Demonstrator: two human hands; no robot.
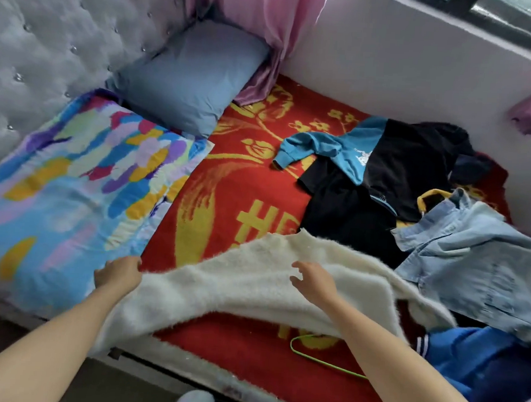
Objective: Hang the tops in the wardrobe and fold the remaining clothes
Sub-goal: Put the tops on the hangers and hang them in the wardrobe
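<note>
One white sweater (237, 283) gripped by left hand (120, 274), right hand (313, 281) slack above; one green hanger (319, 361).

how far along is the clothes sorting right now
Done: nothing looks folded or hung yet. In hand: left hand grips the white fluffy top, right hand open above it. Left: black-and-teal jacket, denim shirt and blue garment lie crumpled; the green hanger lies bare.

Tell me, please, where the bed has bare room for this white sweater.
Bare red blanket lies between the patterned quilt and the black jacket, below the blue pillow. Right side is crowded: denim shirt, blue garment, green hanger.
</note>
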